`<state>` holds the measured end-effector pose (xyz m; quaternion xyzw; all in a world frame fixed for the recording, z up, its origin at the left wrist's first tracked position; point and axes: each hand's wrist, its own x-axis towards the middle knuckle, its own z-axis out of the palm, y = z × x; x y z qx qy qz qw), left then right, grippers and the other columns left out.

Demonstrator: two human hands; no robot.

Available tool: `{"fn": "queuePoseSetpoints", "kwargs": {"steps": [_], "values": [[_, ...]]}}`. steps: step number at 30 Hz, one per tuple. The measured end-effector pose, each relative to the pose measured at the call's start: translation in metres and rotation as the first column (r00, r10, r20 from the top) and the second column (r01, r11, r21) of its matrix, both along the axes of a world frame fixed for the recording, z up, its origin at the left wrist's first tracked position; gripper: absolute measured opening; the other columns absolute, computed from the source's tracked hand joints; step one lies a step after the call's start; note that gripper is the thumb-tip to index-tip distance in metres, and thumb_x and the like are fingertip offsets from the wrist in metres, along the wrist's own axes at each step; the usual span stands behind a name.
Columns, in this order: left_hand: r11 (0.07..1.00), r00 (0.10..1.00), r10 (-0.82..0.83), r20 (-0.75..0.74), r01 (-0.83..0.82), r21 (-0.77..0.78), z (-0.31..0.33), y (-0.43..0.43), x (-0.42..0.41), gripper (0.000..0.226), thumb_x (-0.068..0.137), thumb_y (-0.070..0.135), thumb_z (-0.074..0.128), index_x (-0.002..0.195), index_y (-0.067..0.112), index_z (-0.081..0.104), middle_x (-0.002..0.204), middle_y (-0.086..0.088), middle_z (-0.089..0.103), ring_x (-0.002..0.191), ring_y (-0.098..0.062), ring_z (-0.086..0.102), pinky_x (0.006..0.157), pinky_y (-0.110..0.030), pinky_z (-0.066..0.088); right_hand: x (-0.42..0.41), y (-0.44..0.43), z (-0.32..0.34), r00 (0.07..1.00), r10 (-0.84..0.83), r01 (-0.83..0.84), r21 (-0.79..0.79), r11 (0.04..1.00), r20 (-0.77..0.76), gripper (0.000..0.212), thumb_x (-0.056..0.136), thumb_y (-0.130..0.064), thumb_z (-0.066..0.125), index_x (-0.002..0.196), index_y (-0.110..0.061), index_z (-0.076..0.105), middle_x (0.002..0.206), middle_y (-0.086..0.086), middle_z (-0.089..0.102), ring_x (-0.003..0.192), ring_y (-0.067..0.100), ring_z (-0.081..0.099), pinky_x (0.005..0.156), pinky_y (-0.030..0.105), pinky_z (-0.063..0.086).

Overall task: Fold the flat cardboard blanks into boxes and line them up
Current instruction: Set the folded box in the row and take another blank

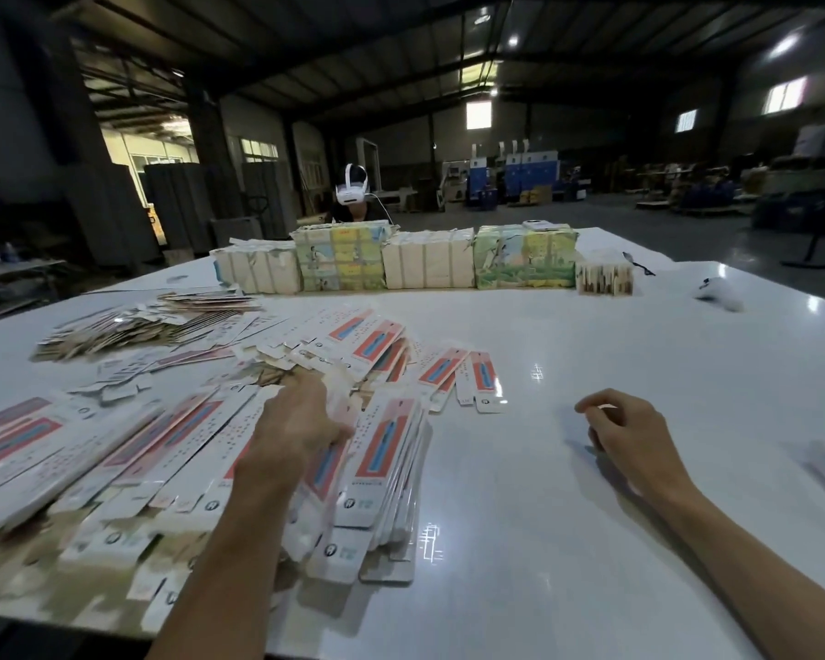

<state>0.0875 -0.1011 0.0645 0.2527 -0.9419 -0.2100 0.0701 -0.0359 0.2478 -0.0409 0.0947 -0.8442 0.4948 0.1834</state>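
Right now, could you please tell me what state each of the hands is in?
Left hand: on the flat blanks; grip cannot be told.
Right hand: open, loosely curled, holding nothing.

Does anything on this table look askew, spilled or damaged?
Yes. The flat blanks on the left of the table lie in a slumped, fanned heap at mixed angles, not a neat stack. A few strays lie apart toward the middle. No clear damage shows.
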Motion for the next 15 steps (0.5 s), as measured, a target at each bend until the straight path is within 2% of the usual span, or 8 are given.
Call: {"fn": "queuePoseSetpoints", "kwargs": {"steps": [2, 4, 7, 8, 11, 15], "values": [[0.999, 0.996, -0.047, -0.074, 0.046, -0.014, 0.01, 0.004, -0.003, 0.055, 0.086, 0.033, 0.087, 0.125, 0.013, 0.055, 0.114, -0.008, 0.072, 0.083, -0.021, 0.074, 0.068, -0.037, 0.062, -0.001, 0.0, 0.0, 1.0, 0.007, -0.007, -0.006, 1.0, 0.002, 0.026, 0.096, -0.008, 0.059, 0.085, -0.028, 0.073, 0.058, 0.001, 0.065, 0.053, 0.015, 0.064, 0.072, 0.051, 0.063], [0.993, 0.978, -0.115, -0.173, 0.111, -0.031, 0.022, 0.012, -0.007, 0.037, 0.089, 0.036, 0.082, 0.116, 0.016, 0.066, 0.102, -0.002, 0.074, 0.075, -0.019, 0.073, 0.063, -0.036, 0.062, 0.0, -0.001, 0.0, 1.0, 0.011, -0.011, -0.007, 1.0, -0.005, 0.028, 0.096, -0.007, 0.059, 0.084, -0.028, 0.073, 0.058, -0.001, 0.065, 0.052, 0.013, 0.063, 0.071, 0.05, 0.063], [0.95, 0.909, -0.241, -0.34, 0.293, 0.11, 0.038, 0.04, -0.022, 0.023, 0.094, 0.041, 0.077, 0.099, 0.019, 0.075, 0.077, 0.006, 0.075, 0.06, -0.013, 0.074, 0.049, -0.02, 0.054, 0.001, -0.003, 0.001, 1.0, 0.01, -0.01, -0.026, 1.0, -0.009, 0.029, 0.096, -0.006, 0.058, 0.084, -0.027, 0.073, 0.058, -0.001, 0.065, 0.051, 0.012, 0.061, 0.068, 0.048, 0.062], [0.91, 0.887, -0.281, -0.366, 0.368, 0.192, 0.039, 0.054, -0.029, 0.021, 0.095, 0.041, 0.076, 0.095, 0.02, 0.075, 0.073, 0.006, 0.076, 0.059, -0.012, 0.075, 0.048, -0.017, 0.052, 0.001, -0.004, 0.002, 1.0, 0.008, -0.008, -0.032, 0.999, -0.007, 0.029, 0.097, -0.005, 0.058, 0.084, -0.026, 0.073, 0.058, -0.001, 0.064, 0.052, 0.012, 0.06, 0.067, 0.048, 0.062], [0.734, 0.85, -0.403, -0.339, 0.521, 0.435, 0.025, 0.104, -0.055, 0.021, 0.095, 0.039, 0.075, 0.097, 0.018, 0.074, 0.075, 0.005, 0.078, 0.063, -0.01, 0.077, 0.049, -0.019, 0.055, 0.003, -0.003, 0.005, 1.0, -0.01, 0.009, -0.042, 0.999, -0.025, 0.027, 0.099, -0.005, 0.057, 0.087, -0.024, 0.074, 0.062, 0.001, 0.066, 0.054, 0.014, 0.062, 0.067, 0.048, 0.061], [0.532, 0.856, -0.458, -0.242, 0.481, 0.697, -0.032, 0.163, -0.086, 0.03, 0.092, 0.044, 0.076, 0.106, 0.018, 0.071, 0.075, 0.002, 0.078, 0.068, -0.016, 0.078, 0.06, -0.026, 0.061, 0.009, 0.001, 0.007, 0.996, -0.039, 0.038, -0.012, 0.999, -0.078, 0.022, 0.103, -0.008, 0.054, 0.094, -0.019, 0.071, 0.069, -0.001, 0.069, 0.062, 0.016, 0.067, 0.069, 0.043, 0.06]]}}
